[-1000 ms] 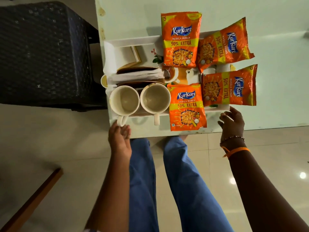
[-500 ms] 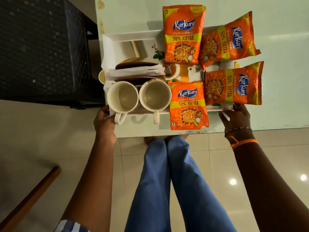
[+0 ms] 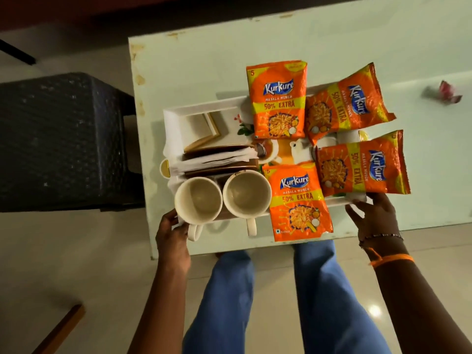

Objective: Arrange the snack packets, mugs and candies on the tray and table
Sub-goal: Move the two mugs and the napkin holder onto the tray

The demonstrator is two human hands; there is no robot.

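A white tray (image 3: 199, 108) rests on the pale green table (image 3: 204, 67). Several orange Kurkure packets lie on its right half, one at the near edge (image 3: 297, 203) and one at the far side (image 3: 278, 100). Two empty cream mugs (image 3: 198, 200) (image 3: 246, 194) stand side by side at its near left. My left hand (image 3: 173, 236) grips the tray's near left corner beside the left mug's handle. My right hand (image 3: 375, 218) grips the near right corner under a packet (image 3: 362, 169). A pink candy wrapper (image 3: 445, 92) lies on the table at far right.
Folded napkins and brown coasters (image 3: 217, 159) lie on the tray behind the mugs. A black woven chair (image 3: 61, 141) stands left of the table. My blue trouser legs (image 3: 319, 290) are below the table's near edge. A wooden edge (image 3: 61, 328) shows bottom left.
Both hands came up from below the table edge and closed on the tray's near corners. The view has shifted, showing more of the table and the candy wrapper.
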